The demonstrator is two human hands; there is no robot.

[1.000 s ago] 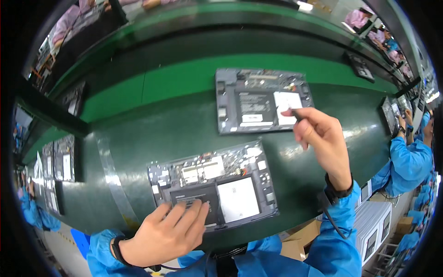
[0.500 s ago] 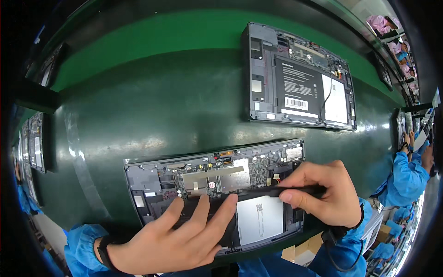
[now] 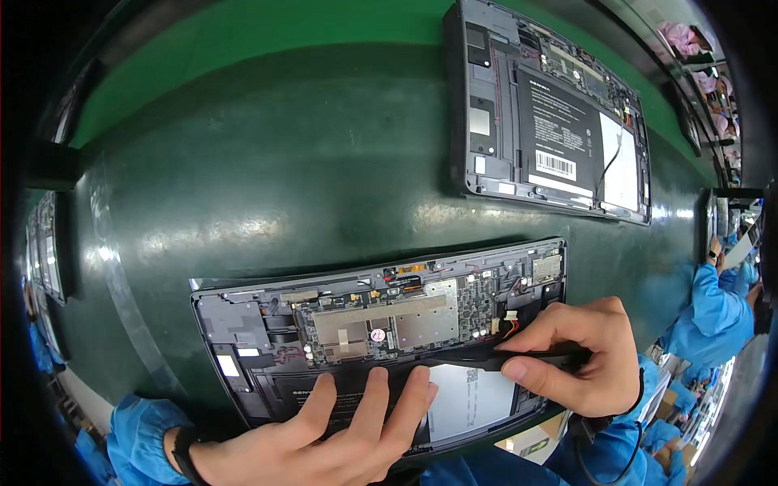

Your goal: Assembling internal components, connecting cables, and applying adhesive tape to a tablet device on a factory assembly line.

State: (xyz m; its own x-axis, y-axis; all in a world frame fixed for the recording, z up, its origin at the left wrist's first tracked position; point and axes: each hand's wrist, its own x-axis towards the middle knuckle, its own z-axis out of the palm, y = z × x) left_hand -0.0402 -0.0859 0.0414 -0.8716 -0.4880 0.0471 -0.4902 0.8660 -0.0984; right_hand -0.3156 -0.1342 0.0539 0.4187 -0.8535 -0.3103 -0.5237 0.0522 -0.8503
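Note:
In front of me lies an opened tablet [image 3: 243, 324], its circuit board [image 3: 421, 317] along the far side and a black battery with a white panel [image 3: 470, 397] on the near side. My left hand [image 3: 348, 425] rests on the battery, fingers spread, the fingertips close to the board's near edge. Pinched in my right hand [image 3: 583, 356] are slim black tweezers [image 3: 466, 357], lying almost flat. Their tip points left along the seam between battery and board. By the right fingertips, a small white connector [image 3: 511, 316] with red and black wires shows.
A second opened tablet [image 3: 559, 121] lies farther back to the right on the green work surface [image 3: 284, 178]. A clear tape strip [image 3: 117, 275] runs along the left. A co-worker in a blue sleeve [image 3: 697, 316] is at the far right. An open carton [image 3: 535, 441] sits below my right arm.
The view has shifted, so the far tablet appears higher and farther right, and the near one larger. My left fingers stay on the battery, and the tweezers remain along the same seam.

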